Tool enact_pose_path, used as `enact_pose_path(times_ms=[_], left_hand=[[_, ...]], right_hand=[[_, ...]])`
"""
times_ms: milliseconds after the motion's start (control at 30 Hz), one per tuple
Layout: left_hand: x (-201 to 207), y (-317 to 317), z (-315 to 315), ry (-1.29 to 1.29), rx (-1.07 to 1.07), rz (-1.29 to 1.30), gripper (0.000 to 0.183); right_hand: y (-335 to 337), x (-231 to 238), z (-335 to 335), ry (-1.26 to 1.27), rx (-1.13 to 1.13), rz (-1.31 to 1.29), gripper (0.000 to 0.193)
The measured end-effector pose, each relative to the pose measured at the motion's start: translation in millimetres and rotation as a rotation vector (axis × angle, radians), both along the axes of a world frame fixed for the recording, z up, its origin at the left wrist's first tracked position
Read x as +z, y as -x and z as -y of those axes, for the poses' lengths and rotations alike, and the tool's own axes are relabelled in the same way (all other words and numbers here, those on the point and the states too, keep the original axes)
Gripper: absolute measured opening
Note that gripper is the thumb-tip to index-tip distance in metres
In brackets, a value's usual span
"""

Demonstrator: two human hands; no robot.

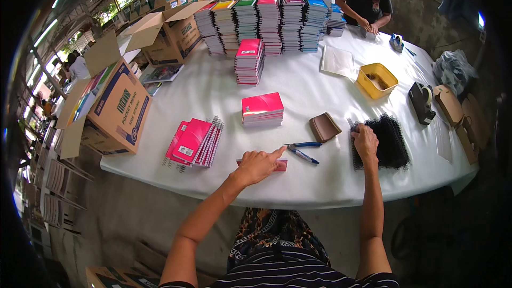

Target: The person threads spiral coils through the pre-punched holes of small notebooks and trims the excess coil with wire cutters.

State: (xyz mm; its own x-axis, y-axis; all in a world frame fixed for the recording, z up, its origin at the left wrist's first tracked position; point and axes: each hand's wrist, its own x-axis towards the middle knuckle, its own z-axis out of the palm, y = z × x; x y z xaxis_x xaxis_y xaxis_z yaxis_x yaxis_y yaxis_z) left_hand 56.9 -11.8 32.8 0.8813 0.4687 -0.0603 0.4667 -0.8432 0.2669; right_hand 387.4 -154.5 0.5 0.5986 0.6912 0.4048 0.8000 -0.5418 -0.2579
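My left hand [257,164] rests flat on a small pink notebook [279,165] near the front edge of the white table [309,181], index finger stretched out. My right hand [365,140] reaches into a heap of black spiral binding coils [388,146] at the right, fingers closing on the coils at its left edge. Blue-handled pliers [302,150] lie between my two hands. A short stack of pink notebooks [262,109] sits just beyond, and a fanned pile of bound pink spiral notebooks [193,142] lies to the left.
A brown pouch [324,127], a yellow tub [377,80], a black tape dispenser [421,102] and small cardboard boxes [453,108] sit at the right. Tall notebook stacks [266,18] line the back. Open cartons [114,109] stand left. Another person [365,0] works at the far end.
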Motion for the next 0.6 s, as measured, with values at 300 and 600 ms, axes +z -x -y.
enact_pose_path(times_ms=[300,600], left_hand=[[-0.7,-1.6,-2.6,-0.024,0.026,0.032,0.056],[-1.6,-6.7,-1.8,-0.060,0.010,0.031,0.054]], right_hand=[[41.8,32.3,-14.2,-0.115,0.200,0.116,0.006],[46.8,37.3,-13.9,-0.234,0.337,-0.055,0.017]])
